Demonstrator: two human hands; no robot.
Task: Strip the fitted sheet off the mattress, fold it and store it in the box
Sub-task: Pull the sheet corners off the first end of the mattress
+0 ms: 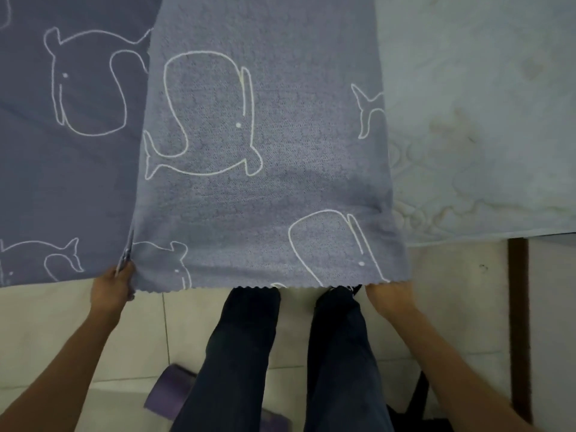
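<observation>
The left hand pinches a fold of the blue-grey, whale-outlined fitted sheet, while the right hand has its fingers hidden under the hem, grip unclear.

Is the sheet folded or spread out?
Partly folded: the sheet has one paler flap turned over the darker face; left hand and right hand hold its near edge.

A purple pad lies on the pale tiled floor beside dark trousers.
</observation>
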